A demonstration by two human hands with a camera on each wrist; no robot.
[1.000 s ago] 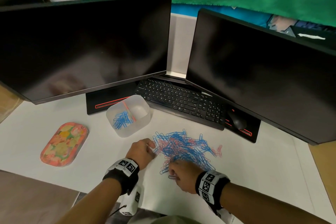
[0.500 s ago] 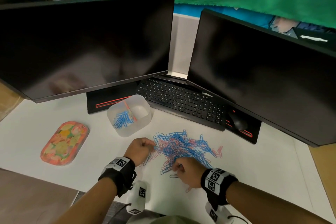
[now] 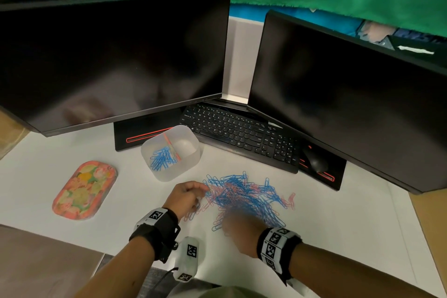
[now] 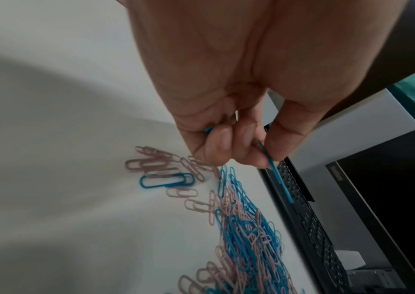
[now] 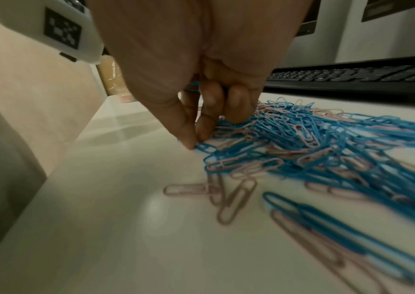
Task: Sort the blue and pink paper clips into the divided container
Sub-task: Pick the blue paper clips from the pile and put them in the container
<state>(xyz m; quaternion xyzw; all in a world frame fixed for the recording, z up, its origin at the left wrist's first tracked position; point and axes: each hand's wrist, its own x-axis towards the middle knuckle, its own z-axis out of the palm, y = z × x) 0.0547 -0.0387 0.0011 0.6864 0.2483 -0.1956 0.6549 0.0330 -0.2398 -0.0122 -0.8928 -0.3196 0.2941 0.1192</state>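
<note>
Early stage: divided container (image 3: 172, 152) holds blue clips in one compartment; mixed pile (image 3: 244, 197) remains on the surface. Left hand (image 4: 226, 127) grip pinches blue clips; right hand (image 5: 198, 111) pinching a blue clip at pile's edge.

Soft overhead light; my right hand (image 3: 238, 230) smears with motion blur, near clips defocused, wide-angle edges bend.

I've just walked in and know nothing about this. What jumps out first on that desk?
A tangled heap of blue and pink paper clips lies on the white desk in front of the keyboard, with both hands picking at its near edge. The left hand pinches blue clips. Behind it, a clear container holds blue clips in one half.
</note>
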